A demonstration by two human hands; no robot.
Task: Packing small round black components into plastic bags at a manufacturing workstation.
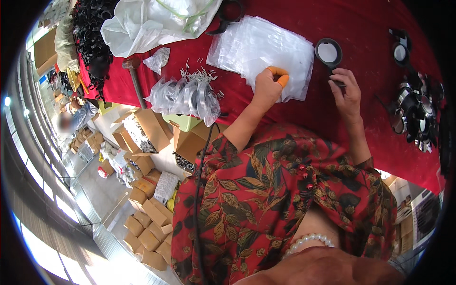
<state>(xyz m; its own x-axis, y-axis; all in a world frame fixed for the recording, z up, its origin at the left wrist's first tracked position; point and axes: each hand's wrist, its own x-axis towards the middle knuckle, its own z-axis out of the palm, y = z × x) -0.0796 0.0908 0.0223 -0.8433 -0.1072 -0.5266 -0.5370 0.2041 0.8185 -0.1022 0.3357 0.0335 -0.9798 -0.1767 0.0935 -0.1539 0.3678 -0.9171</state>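
Observation:
A stack of clear plastic bags [259, 45] lies fanned out on the red-covered table. My left hand [269, 88] rests on its near edge, with orange finger covers on and the fingers curled together in a pinch at the top bag. To the right of the stack is a black round-headed piece with a short handle [328, 51]; a pale disc fills its ring. My right hand [347, 92] has thumb and fingers closed around that handle, and its head lies close to the bags.
Plastic-wrapped metal rings [185, 99] and small loose pins [202, 75] lie left, beside a hammer [135, 80]. A white sack [152, 23] and heaped black parts [92, 42] stand farther left. Black-and-silver parts [415, 109] pile up right. Cardboard boxes [149, 223] stand on the floor.

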